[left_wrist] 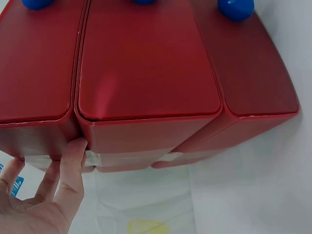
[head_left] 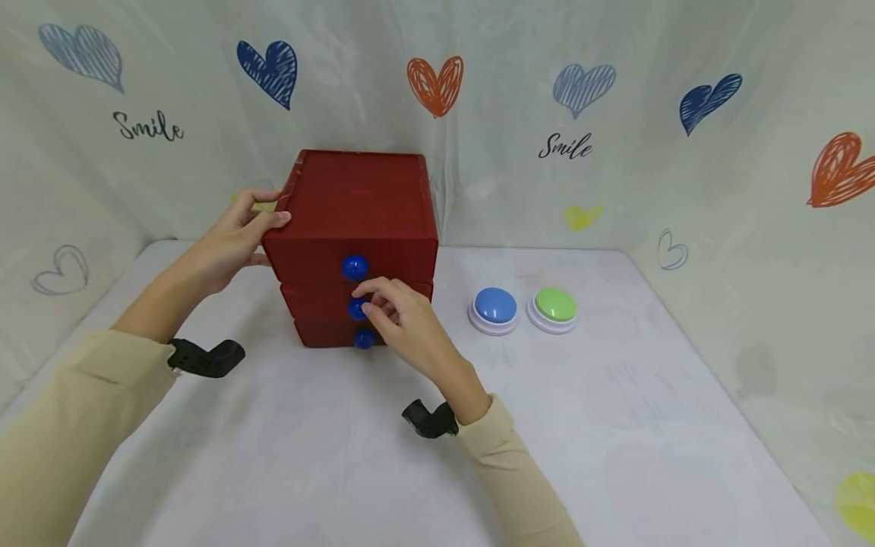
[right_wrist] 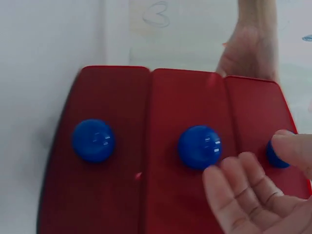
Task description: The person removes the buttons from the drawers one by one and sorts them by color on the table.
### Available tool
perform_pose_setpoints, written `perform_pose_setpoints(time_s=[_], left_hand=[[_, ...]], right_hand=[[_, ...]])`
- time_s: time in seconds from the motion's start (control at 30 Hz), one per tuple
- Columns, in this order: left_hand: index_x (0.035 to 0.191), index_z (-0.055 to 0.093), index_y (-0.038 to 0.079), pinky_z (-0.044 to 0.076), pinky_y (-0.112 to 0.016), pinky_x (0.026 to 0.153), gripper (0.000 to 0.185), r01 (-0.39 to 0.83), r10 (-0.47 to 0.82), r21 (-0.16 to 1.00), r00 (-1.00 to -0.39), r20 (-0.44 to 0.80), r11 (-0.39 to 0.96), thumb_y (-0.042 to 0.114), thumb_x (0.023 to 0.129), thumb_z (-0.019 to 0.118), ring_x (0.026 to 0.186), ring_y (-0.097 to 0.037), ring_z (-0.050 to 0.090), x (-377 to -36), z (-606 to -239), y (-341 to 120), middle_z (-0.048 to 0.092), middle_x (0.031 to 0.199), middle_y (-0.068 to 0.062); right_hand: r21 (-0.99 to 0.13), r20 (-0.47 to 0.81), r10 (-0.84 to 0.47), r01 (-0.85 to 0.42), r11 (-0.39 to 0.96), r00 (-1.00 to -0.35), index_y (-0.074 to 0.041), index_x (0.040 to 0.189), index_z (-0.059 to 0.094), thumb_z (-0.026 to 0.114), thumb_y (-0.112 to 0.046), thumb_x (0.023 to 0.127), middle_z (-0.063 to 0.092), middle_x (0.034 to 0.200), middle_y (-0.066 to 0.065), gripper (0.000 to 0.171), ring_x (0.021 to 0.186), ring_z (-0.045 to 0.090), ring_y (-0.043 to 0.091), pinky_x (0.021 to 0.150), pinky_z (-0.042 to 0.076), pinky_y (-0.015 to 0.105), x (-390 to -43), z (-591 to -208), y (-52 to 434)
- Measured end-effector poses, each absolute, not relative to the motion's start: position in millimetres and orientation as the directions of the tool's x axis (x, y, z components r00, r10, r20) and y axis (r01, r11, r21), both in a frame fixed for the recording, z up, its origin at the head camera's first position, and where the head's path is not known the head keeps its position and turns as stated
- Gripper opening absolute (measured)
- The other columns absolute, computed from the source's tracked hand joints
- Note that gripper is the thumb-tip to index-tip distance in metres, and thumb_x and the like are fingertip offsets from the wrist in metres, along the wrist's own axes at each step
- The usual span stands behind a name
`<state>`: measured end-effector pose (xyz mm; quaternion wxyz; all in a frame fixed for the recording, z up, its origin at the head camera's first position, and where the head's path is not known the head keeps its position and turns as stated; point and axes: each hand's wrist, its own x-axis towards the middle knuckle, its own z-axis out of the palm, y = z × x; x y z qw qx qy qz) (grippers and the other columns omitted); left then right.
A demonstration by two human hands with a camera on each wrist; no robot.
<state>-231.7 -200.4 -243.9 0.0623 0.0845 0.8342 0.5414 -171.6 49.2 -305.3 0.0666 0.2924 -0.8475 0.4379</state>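
A red chest of three stacked drawers (head_left: 362, 190) stands on the table, each front bearing a round blue knob. My left hand (head_left: 229, 235) rests against its left side, fingers spread, with fingertips at the upper edge; the left wrist view has the fingers (left_wrist: 72, 170) on the side wall near a drawer seam. In front of the drawers, my right hand (head_left: 403, 319) hovers with loosely bent fingers beside the middle knob (right_wrist: 200, 147). Its thumb overlaps the top knob (right_wrist: 276, 155) in the right wrist view. The bottom knob (right_wrist: 93, 140) is apart from the hand.
Right of the chest sit a blue push button (head_left: 495, 305) and a green push button (head_left: 555, 305), both on white bases. The white table (head_left: 615, 425) meets a pale curtain (head_left: 492, 190) printed with hearts behind the chest. Black straps are on both wrists.
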Motion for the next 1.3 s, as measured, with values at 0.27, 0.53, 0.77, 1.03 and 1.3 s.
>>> perform_pose_setpoints(time_s=[0.27, 0.53, 0.77, 1.03, 1.3], left_hand=[[0.132, 0.026, 0.03, 0.051, -0.025, 0.073, 0.041, 0.077, 0.207, 0.918, -0.978, -0.006, 0.389, 0.044, 0.096, 0.041, 0.097, -0.005, 0.052, -231.3, -242.7, -199.5, 0.035, 0.129, -0.002], [0.136, 0.023, 0.027, 0.05, -0.025, 0.073, 0.046, 0.078, 0.204, 0.911, -0.979, -0.007, 0.405, 0.044, 0.097, 0.04, 0.099, -0.006, 0.051, -231.1, -242.9, -199.6, 0.034, 0.132, -0.006], [0.141, 0.019, 0.022, 0.05, -0.025, 0.074, 0.055, 0.071, 0.207, 0.912, -0.978, -0.016, 0.403, 0.045, 0.096, 0.041, 0.104, -0.009, 0.049, -232.4, -242.7, -198.8, 0.031, 0.136, -0.008], [0.139, 0.021, 0.023, 0.05, -0.024, 0.074, 0.052, 0.075, 0.211, 0.913, -0.977, -0.012, 0.401, 0.045, 0.096, 0.041, 0.102, -0.007, 0.05, -231.9, -243.1, -199.3, 0.033, 0.133, -0.006], [0.139, 0.021, 0.024, 0.05, -0.024, 0.073, 0.05, 0.083, 0.211, 0.914, -0.978, -0.003, 0.396, 0.044, 0.097, 0.04, 0.102, -0.007, 0.05, -231.4, -242.4, -198.1, 0.032, 0.135, -0.007]], right_hand=[[-0.659, 0.267, -0.431, -0.49, 0.571, -0.862, -0.017, 0.127, 0.055, 0.059, -0.021, 0.092, 0.06, 0.091, 0.003, 0.036, 0.077, 0.057, 0.01, 0.064, 0.046, 0.014, -175.7, -317.7, 43.5], [-0.687, 0.261, -0.39, -0.454, 0.567, -0.883, -0.014, 0.121, 0.054, 0.061, -0.024, 0.09, 0.064, 0.089, 0.003, 0.033, 0.075, 0.06, 0.009, 0.06, 0.045, 0.012, -177.3, -329.1, 30.4], [-0.656, 0.325, -0.361, -0.483, 0.58, -0.874, -0.013, 0.113, 0.055, 0.061, -0.022, 0.09, 0.065, 0.078, 0.003, 0.025, 0.065, 0.057, 0.007, 0.053, 0.043, 0.013, -178.6, -330.6, 26.8], [-0.635, 0.323, -0.384, -0.499, 0.59, -0.865, -0.013, 0.112, 0.055, 0.061, -0.021, 0.091, 0.062, 0.072, 0.001, 0.023, 0.063, 0.055, 0.006, 0.053, 0.041, 0.013, -178.1, -329.9, 28.5], [-0.612, 0.299, -0.419, -0.509, 0.605, -0.857, -0.011, 0.113, 0.053, 0.058, -0.02, 0.092, 0.062, 0.074, 0.002, 0.023, 0.065, 0.055, 0.006, 0.054, 0.041, 0.012, -172.7, -328.5, 30.6]])
